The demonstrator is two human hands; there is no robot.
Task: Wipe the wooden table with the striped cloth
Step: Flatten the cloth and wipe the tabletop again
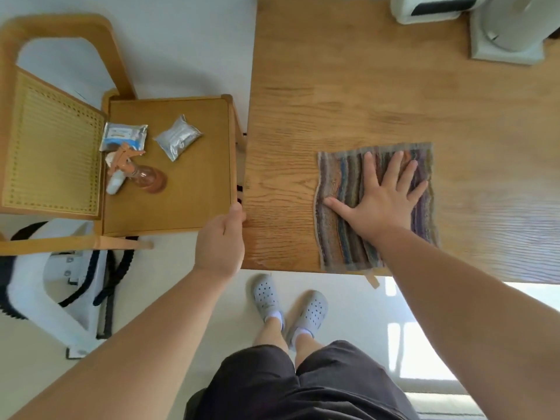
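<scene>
The striped cloth (342,207) lies flat near the front edge of the wooden table (348,95). My right hand (381,198) presses flat on the cloth with fingers spread. My left hand (221,241) rests at the table's left front corner, fingers curled over the edge next to the chair seat.
A wooden chair (181,189) stands left of the table, its seat holding an orange spray bottle (136,174), a wipes packet (122,136) and a silver pouch (177,137). White appliances (509,28) sit at the table's back right. A white stool (54,286) stands on the floor at left.
</scene>
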